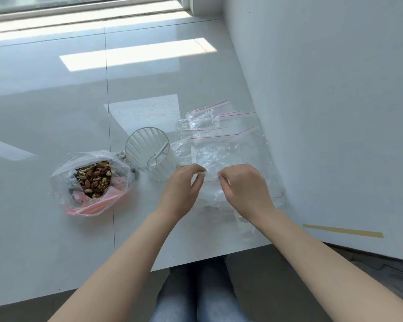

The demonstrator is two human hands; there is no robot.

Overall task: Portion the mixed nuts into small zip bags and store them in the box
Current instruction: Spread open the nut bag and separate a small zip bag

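Opening a small zip bag at the near right of the desk.

Both hands pinched the top edge of one small zip bag (211, 182): the left hand (184, 189) held its left side and the right hand (244, 187) its right, apparently pulling the seal apart. More empty zip bags (219, 126) lay just beyond on the white desk (56, 228). The mixed nuts (94, 178) sat in their open plastic bag to the left, with a clear ribbed cup (149, 154) holding a spoon (159, 153) between. No storage box was visible. Next, the mouth needs holding open while nuts are scooped in.
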